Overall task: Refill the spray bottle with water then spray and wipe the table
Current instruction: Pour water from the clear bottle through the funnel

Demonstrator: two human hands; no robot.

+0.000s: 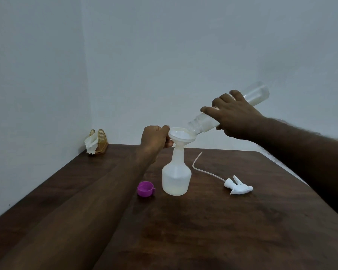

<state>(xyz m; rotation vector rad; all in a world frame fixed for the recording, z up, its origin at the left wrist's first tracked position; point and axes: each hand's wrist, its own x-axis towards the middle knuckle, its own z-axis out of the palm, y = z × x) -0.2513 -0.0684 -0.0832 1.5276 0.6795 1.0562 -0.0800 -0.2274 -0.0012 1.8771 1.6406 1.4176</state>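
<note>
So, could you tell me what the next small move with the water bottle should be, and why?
Probably raise the base of the water bottle slightly with the right hand, so more water runs out. Its mouth is at the funnel, which the left hand grips at the rim, and the spray bottle looks filled only near its bottom.

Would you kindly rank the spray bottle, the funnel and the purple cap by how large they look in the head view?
1. spray bottle
2. funnel
3. purple cap
All three sit at a similar distance from the camera, so this order seems safe.
</note>
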